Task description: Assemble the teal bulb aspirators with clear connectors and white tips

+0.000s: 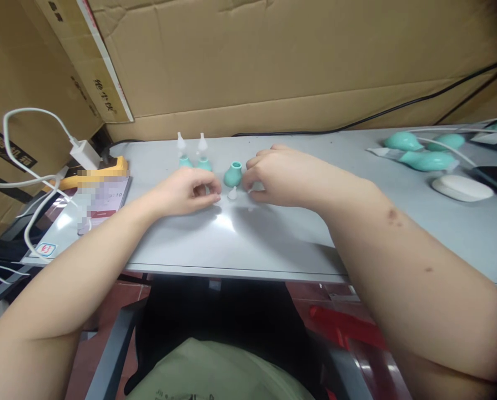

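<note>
A teal rubber bulb (pixel 232 176) stands upright on the grey table, its round mouth facing up. Just in front of it lies a small white nozzle tip (pixel 232 194). My left hand (pixel 189 190) rests to the left of the tip, thumb and fingers curved with a gap between them and nothing visible inside. On the other side, my right hand (pixel 273 175) hovers beside the bulb with bent fingers, thumb apart; whether it touches the bulb I cannot tell. Behind my left hand are two more teal bulbs, partly hidden, and two translucent nozzles (pixel 202 145) standing tip up.
Several teal bulbs (pixel 403 141), one in a clear wrapper, lie at the right near a white oval object (pixel 462 188). A yellow tool (pixel 119 166), a phone-like screen and white cables occupy the left. Cardboard (pixel 298 66) walls the back, with a black cable along it.
</note>
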Motion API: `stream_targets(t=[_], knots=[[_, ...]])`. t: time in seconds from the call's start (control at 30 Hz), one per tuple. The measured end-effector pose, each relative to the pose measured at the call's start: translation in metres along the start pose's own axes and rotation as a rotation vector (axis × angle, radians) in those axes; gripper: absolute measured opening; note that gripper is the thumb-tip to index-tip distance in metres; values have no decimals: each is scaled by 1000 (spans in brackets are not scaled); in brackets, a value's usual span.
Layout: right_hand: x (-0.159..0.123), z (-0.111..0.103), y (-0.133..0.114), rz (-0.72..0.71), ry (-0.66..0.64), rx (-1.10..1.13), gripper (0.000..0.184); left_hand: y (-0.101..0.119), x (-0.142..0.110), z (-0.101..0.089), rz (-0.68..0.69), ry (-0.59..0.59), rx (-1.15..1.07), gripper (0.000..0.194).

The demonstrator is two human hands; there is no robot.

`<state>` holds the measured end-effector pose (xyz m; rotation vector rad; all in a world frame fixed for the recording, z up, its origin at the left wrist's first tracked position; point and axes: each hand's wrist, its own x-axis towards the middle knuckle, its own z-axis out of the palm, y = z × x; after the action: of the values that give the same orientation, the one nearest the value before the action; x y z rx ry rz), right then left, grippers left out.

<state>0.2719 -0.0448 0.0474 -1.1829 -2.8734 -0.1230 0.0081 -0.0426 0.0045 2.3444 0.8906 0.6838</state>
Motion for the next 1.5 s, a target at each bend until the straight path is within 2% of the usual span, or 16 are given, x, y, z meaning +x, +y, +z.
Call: stream_targets(t=[0.1,0.17,0.27,0.37,0.53,0.73,1.13,1.33,1.4,1.5], knots=[[-3,-4,1,-11,61,35,15,0,2,1,-90,93,-238,17],[-4,-7,-4,-12,127,162,16,0,3,0,-118,198,-367,21],[-3,-7,-15,4,209,340,18,-2,6,-1,-131,304,-463,29],[1,-1,-21,-14,260,422,22,-3,7,-1,-134,332,-521,40],[7,9,-19,-14,336,508,25,-4,8,-1,-151,352,-589,56],[10,13,-16,12,460,540,24,-5,8,-1,-154,354,-633,57],[12,17,-19,93,481,563,26,-7,6,-2,-156,333,-664,53],[13,14,-20,113,409,500,30,-7,5,0,-185,302,-756,53],[14,14,-20,94,425,528,26,-7,5,1,-189,302,-778,54],[13,15,-21,56,493,560,22,-8,5,2,-193,317,-789,45]])
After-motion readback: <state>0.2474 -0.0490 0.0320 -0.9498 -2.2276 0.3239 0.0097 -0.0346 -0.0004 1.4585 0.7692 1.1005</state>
